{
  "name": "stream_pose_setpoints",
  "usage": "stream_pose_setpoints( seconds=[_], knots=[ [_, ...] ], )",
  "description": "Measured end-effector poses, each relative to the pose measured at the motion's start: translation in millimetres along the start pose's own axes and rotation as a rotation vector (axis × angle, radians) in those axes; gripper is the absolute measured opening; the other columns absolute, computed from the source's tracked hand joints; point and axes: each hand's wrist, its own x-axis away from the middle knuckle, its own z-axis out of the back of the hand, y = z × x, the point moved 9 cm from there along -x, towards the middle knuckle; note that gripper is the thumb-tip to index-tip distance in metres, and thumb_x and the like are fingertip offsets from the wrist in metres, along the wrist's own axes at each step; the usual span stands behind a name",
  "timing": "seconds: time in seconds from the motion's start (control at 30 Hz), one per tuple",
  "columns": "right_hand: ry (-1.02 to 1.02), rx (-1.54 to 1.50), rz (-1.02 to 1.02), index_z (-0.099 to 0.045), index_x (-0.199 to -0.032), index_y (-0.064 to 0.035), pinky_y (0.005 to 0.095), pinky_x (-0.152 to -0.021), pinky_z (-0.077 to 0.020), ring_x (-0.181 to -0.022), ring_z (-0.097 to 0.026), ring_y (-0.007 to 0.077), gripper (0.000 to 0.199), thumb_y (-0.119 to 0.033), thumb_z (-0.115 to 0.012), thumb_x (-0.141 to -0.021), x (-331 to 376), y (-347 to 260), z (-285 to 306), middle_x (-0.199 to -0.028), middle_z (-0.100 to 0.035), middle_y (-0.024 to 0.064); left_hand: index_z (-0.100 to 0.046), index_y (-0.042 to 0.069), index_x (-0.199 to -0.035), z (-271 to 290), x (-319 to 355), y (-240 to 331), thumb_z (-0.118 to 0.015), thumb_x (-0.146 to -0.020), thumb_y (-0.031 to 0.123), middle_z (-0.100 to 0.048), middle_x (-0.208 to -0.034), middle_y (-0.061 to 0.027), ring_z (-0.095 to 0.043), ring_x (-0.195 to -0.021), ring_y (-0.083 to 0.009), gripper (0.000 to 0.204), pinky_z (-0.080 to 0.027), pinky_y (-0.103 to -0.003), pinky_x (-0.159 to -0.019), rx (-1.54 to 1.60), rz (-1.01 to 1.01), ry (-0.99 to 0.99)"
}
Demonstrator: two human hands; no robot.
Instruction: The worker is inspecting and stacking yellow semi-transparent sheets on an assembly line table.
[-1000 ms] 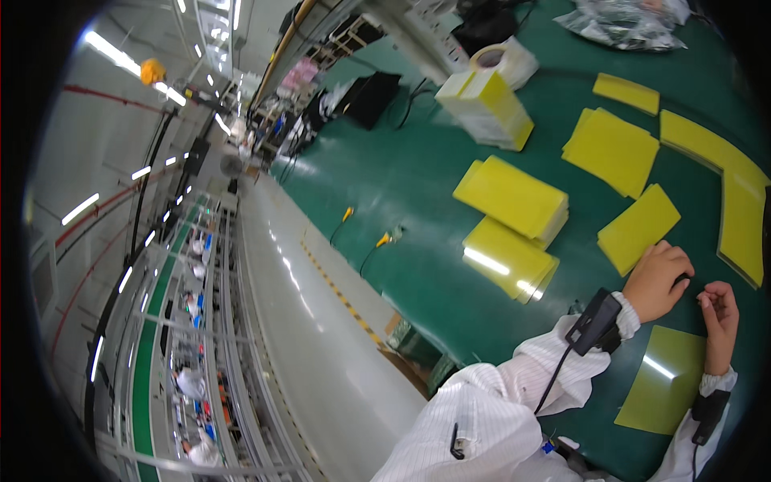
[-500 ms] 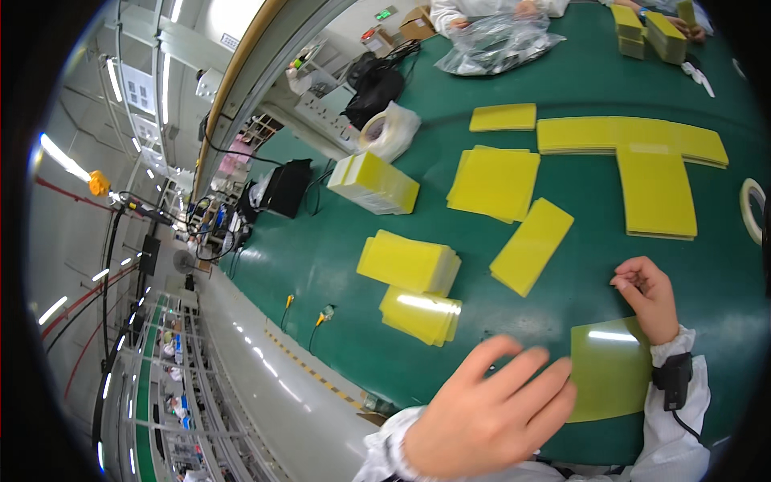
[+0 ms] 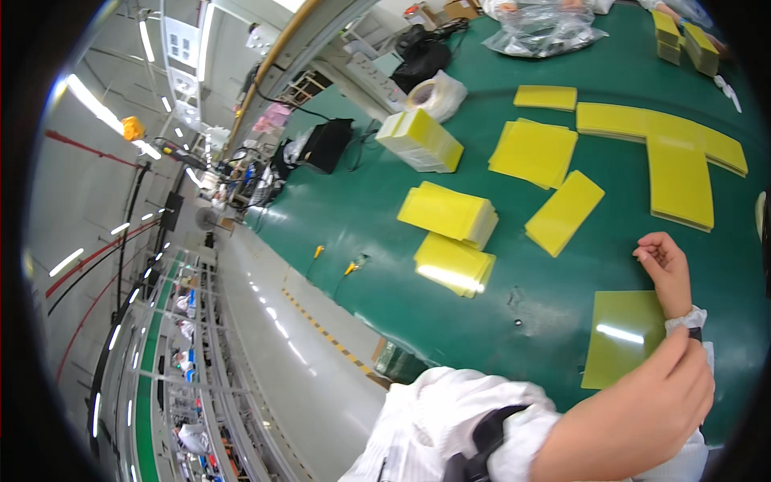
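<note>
My left hand (image 3: 634,410) reaches across to my right wrist, its fingers together over the black strapped device (image 3: 695,332) there. Its fingertips are partly hidden, and what they grip cannot be made out. Beyond it, my right hand (image 3: 666,269) hovers over the green table with fingers curled in and nothing visible in them. Beside my right wrist lies a thin, translucent yellow sheet (image 3: 614,337), partly covered by my left hand. Farther off is a stack of yellow sheets (image 3: 681,189) that meets a long row of stacks (image 3: 614,120) in a T shape.
Left of these lie a slanted yellow stack (image 3: 564,213), a wide stack (image 3: 533,153), a thick pile (image 3: 446,210) and a wrapped block (image 3: 419,140). A tape roll (image 3: 434,96) stands behind. Across the green table (image 3: 385,241), other people handle a clear plastic bag (image 3: 546,28) and yellow stacks (image 3: 699,50).
My left hand has moved right, from beside the translucent sheet to my right wrist. My right hand keeps its curled pose. The whole view has shifted, with the table things sitting farther right and higher.
</note>
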Motion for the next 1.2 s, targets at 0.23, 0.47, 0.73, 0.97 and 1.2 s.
stream_pose_setpoints(
  seconds=[0.23, 0.47, 0.73, 0.97, 1.2],
  knots=[
    [0.018, 0.0, -0.021, -0.054, -0.09, 0.0007, 0.0192, -0.067, -0.0416, -0.073, -0.051, 0.0058, 0.009, 0.001, -0.055, -0.081, 0, 3, 5, -0.078, -0.057, 0.0008, -0.058, 0.005, -0.078, -116, 19, -108, -0.055, -0.074, 0.008, -0.055, -0.074, -0.0063, -0.05, -0.074, -0.026, 0.006, -0.039, -0.035, -0.066, 0.349, 0.199, 0.031],
    [0.054, 0.062, 0.011, -0.056, -0.088, 0.0009, 0.0201, -0.064, -0.0422, -0.07, -0.051, 0.0064, 0.009, 0.0, -0.058, -0.08, -1, -3, 5, -0.078, -0.057, 0.0013, -0.058, 0.002, -0.088, -177, 44, -149, -0.058, -0.076, 0.001, -0.053, -0.088, -0.0102, -0.049, -0.082, -0.028, 0.012, -0.039, -0.035, -0.075, 0.689, 0.32, 0.13],
    [0.045, 0.03, 0.029, -0.054, -0.089, 0.0006, 0.0208, -0.065, -0.0439, -0.07, -0.054, 0.0077, 0.009, 0.002, -0.056, -0.08, 1, -4, 2, -0.078, -0.059, 0.0032, -0.057, 0.004, -0.087, -185, 53, -150, -0.058, -0.073, -0.001, -0.05, -0.088, -0.0101, -0.047, -0.082, -0.0286, 0.014, -0.039, -0.035, -0.073, 0.714, 0.331, 0.157],
    [0.038, 0.025, 0.035, -0.053, -0.089, 0.0003, 0.0206, -0.064, -0.0442, -0.07, -0.055, 0.0082, 0.011, 0.003, -0.056, -0.079, 3, -5, 1, -0.077, -0.058, 0.0041, -0.056, 0.004, -0.087, -181, 51, -144, -0.057, -0.076, 0.001, -0.048, -0.092, -0.0102, -0.046, -0.088, -0.029, 0.011, -0.038, -0.036, -0.078, 0.714, 0.326, 0.094],
    [0.045, 0.02, 0.045, -0.052, -0.089, 0.001, 0.0212, -0.064, -0.0445, -0.07, -0.055, 0.0096, 0.011, 0.003, -0.056, -0.079, 3, -5, 1, -0.078, -0.058, 0.0057, -0.055, 0.004, -0.087, -183, 53, -145, -0.057, -0.076, 0.002, -0.049, -0.092, -0.0097, -0.046, -0.089, -0.0283, 0.011, -0.039, -0.036, -0.079, 0.709, 0.334, 0.095]
  ],
)
